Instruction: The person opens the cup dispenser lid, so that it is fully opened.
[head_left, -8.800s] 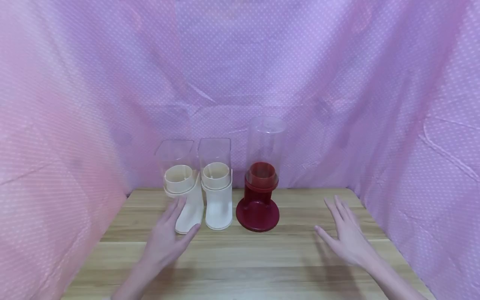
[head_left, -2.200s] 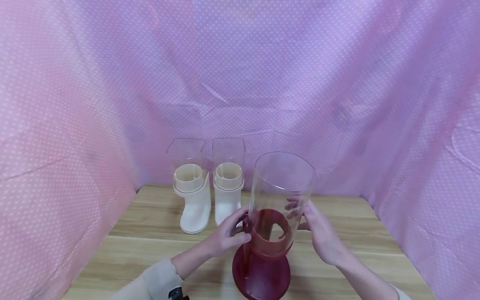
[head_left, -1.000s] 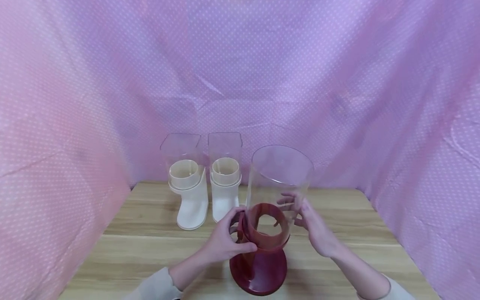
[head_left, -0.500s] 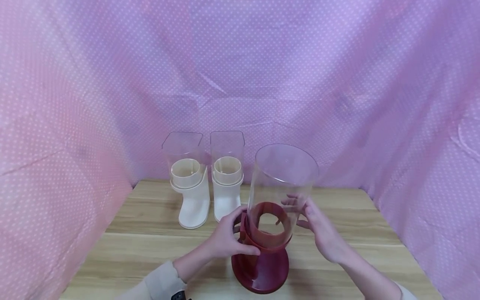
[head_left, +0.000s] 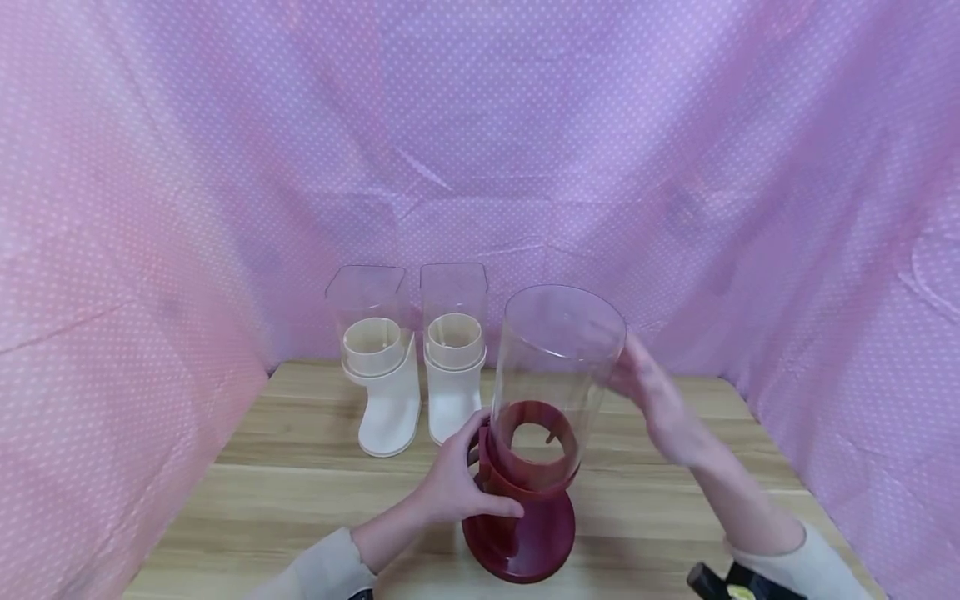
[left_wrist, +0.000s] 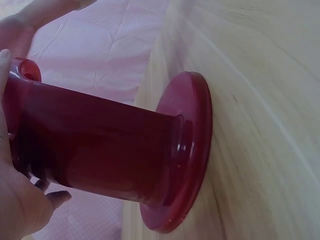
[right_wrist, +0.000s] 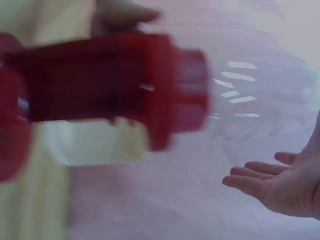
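The clear cylinder (head_left: 551,358) already sat on the red stand (head_left: 546,537), not yet released by the gripping left hand (head_left: 457,487); the right hand (right_wrist: 292,190) (fingers outstretched) held nothing

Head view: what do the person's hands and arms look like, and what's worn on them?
The left hand and right hand are ungloved. The plain off-white left sleeve and matching right sleeve look like cloth. A black device with a yellow patch shows beside the right sleeve; a small black sliver shows by the left.

Pink-purple dotted sheeting (head_left: 480,125), apparently fabric, hangs behind a wood-grain table (head_left: 292,487).
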